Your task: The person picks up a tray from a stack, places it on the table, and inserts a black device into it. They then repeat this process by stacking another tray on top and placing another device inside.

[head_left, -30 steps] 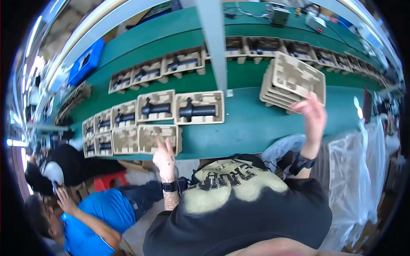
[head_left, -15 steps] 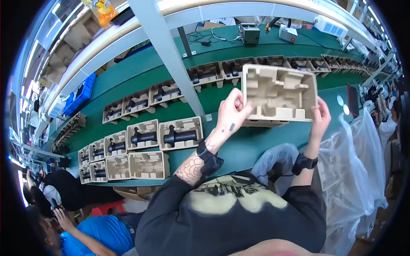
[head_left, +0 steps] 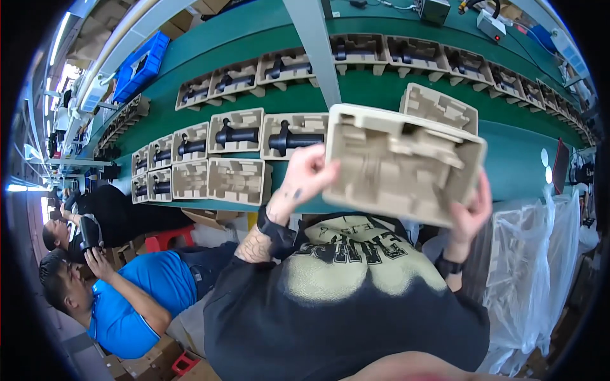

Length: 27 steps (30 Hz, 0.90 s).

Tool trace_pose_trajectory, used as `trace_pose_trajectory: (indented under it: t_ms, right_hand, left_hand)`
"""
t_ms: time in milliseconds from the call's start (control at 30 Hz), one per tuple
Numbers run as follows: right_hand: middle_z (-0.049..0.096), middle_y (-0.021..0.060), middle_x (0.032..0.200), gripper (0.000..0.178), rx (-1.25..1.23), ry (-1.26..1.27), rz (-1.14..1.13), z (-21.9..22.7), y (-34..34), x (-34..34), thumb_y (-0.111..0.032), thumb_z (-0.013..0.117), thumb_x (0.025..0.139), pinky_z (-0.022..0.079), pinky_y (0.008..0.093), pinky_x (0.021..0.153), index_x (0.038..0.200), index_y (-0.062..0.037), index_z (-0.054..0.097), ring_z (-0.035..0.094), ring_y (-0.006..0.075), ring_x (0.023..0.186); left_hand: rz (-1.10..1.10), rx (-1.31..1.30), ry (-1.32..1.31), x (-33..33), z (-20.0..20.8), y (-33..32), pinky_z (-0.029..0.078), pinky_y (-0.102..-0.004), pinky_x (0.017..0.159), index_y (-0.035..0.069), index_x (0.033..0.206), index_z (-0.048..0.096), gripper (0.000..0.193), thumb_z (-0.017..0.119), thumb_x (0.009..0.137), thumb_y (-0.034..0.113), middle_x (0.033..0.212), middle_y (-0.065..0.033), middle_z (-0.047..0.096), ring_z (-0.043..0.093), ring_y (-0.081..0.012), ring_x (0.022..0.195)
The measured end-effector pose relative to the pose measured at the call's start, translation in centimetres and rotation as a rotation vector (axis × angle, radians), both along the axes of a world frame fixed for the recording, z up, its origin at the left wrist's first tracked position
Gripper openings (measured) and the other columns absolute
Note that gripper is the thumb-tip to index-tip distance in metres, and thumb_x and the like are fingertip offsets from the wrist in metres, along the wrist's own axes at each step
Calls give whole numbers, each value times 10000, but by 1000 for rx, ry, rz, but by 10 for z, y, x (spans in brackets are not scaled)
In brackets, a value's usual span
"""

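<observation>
A tan moulded-pulp tray (head_left: 392, 197) is held up tilted before my chest, its hollow side facing me. Its compartments hold nothing. My left hand (head_left: 304, 179) grips the left edge, thumb in front and fingers folded. At the lower right corner, my right hand (head_left: 471, 209) has its thumb over the rim and its fingers on the outside wall. Behind the held tray, another pulp tray (head_left: 441, 106) stands on the green workbench. Left of my left hand are an unfilled tray (head_left: 236, 182) and trays with black tube-shaped parts (head_left: 293, 140).
A long row of filled trays (head_left: 414, 54) runs along the bench's far side. A grey post (head_left: 316, 47) rises behind the held tray. Clear plastic sheeting (head_left: 530, 267) hangs at right. A co-worker in a blue shirt (head_left: 143, 295) sits at lower left, near a red stool (head_left: 169, 239).
My hands have brought the tray lower and nearer my chest, tilting it with its right side down. The tray behind it now shows more. The view has shifted, bringing more of the co-worker in.
</observation>
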State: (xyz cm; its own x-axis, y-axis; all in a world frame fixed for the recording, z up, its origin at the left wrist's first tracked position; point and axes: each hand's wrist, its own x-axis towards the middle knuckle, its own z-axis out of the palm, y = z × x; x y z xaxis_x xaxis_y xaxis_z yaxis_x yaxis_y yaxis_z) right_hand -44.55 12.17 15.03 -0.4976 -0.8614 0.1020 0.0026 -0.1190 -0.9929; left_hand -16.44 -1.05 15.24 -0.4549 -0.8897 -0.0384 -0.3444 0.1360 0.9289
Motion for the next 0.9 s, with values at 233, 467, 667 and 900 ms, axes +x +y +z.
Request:
trace_pose_trajectory:
  t_ms: [233,467,667,900]
  right_hand:
    - [583,-31,810,656,272,187,132,-61,17,7,41,545,751,400,156,580,1389,44,395,496,19,657]
    - [544,-32,733,570,353,42,138,-36,17,22,78,531,753,410,160,564,1320,55,470,500,23,627]
    - [631,69,888,387,422,-153,1196,-25,-24,52,-25,641,794,519,277,733,1175,-4,577,632,140,804]
    - [407,211,1352,895,67,1097,647,-12,-26,15,-298,819,614,344,485,1047,1393,-131,412,388,386,1286]
  left_hand:
    - [-229,372,-197,30,-37,26,435,-242,515,-21,758,635,230,682,829,193,644,-11,611,545,-51,572]
    - [297,-43,-278,12,-68,24,458,-280,525,-13,919,662,278,593,899,256,617,-5,599,569,-104,554]
    - [-197,239,8,-45,-51,28,413,-256,515,18,938,648,231,577,920,237,617,4,564,510,-71,553]
    - [-297,524,13,-15,-80,20,407,-212,591,16,976,664,220,624,890,215,774,47,603,512,-36,685]
